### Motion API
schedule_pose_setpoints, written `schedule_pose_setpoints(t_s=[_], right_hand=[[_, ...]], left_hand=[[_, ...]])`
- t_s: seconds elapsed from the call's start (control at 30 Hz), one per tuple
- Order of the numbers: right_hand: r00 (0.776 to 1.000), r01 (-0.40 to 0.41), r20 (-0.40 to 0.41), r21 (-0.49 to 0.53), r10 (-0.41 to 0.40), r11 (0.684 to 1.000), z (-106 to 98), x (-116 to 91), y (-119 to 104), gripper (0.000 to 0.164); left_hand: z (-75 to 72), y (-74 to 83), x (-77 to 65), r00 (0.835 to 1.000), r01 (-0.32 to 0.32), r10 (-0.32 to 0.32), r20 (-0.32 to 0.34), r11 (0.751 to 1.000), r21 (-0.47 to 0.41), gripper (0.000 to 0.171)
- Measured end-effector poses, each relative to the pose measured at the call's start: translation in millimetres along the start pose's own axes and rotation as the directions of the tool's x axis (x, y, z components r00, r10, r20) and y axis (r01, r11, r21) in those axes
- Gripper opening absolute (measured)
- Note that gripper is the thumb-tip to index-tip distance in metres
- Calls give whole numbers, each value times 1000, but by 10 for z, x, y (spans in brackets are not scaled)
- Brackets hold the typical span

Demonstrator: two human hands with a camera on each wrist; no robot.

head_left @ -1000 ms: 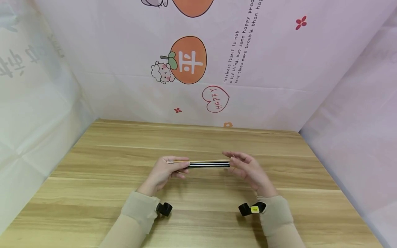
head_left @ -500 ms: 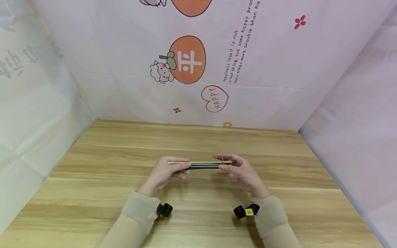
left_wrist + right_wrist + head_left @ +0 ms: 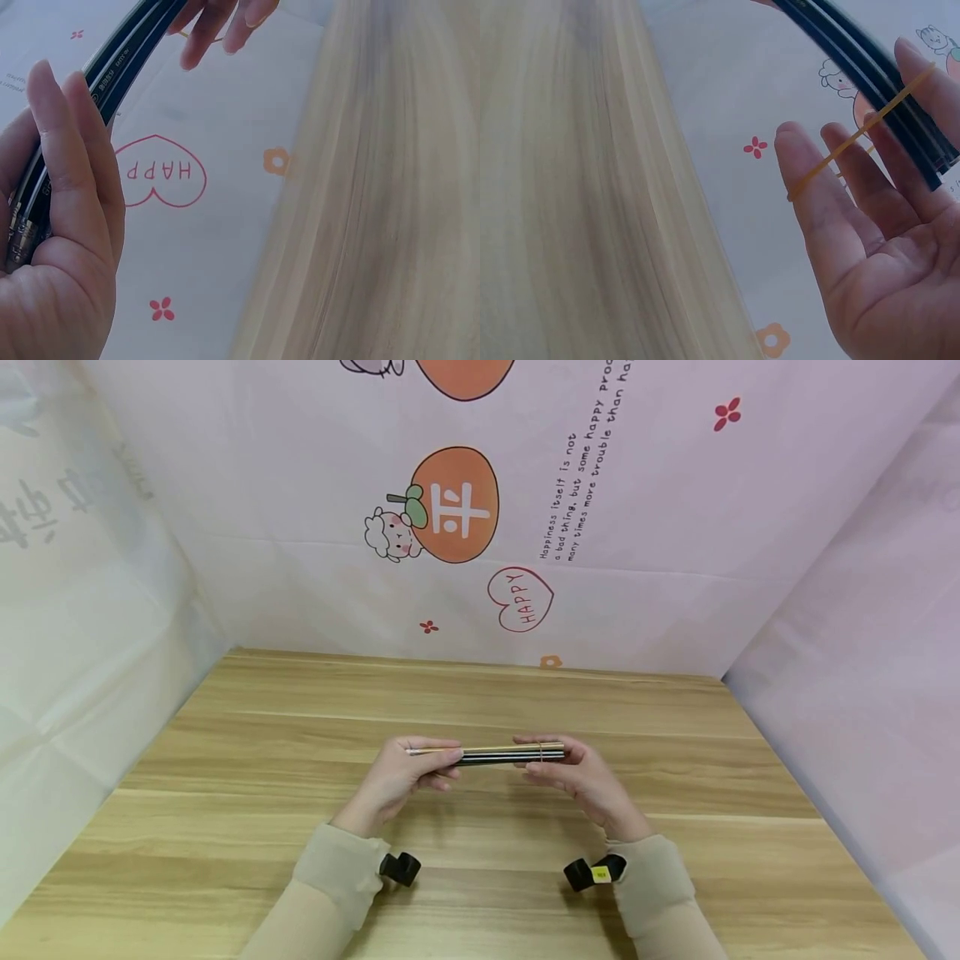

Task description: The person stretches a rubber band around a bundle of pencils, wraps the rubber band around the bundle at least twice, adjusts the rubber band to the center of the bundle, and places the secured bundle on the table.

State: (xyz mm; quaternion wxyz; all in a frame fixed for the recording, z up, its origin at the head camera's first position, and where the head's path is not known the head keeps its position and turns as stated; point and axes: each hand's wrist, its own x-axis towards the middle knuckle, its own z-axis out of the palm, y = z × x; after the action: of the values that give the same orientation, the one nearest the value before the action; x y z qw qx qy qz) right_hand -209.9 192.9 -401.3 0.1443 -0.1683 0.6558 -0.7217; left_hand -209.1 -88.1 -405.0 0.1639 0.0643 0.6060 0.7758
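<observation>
Several pencils, ends in left grip, rubber band across

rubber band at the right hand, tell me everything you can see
The rubber band is a thin, orange-yellow loop that looks elastic. Stretched taut, it touches digits of the right hand, its nearer strand straight and slanting in the right wrist view. It seems to encircle the pencil bundle near one end; contact with it is unclear. The far strand is mostly hidden.
</observation>
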Motion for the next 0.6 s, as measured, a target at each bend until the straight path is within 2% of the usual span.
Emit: schedule_pose_setpoints(t_s=[0.27, 0.6], right_hand=[[1000, 18, -13, -27, -18, 999, 28, 37, 76, 54], [997, 1, -76, -99, -9, 995, 64, 49, 134, 51]], left_hand=[[32, 24, -14, 1000, -16, 17, 19, 999, -40, 41], [51, 44, -39, 999, -9, 10, 33, 1000, -30, 41]])
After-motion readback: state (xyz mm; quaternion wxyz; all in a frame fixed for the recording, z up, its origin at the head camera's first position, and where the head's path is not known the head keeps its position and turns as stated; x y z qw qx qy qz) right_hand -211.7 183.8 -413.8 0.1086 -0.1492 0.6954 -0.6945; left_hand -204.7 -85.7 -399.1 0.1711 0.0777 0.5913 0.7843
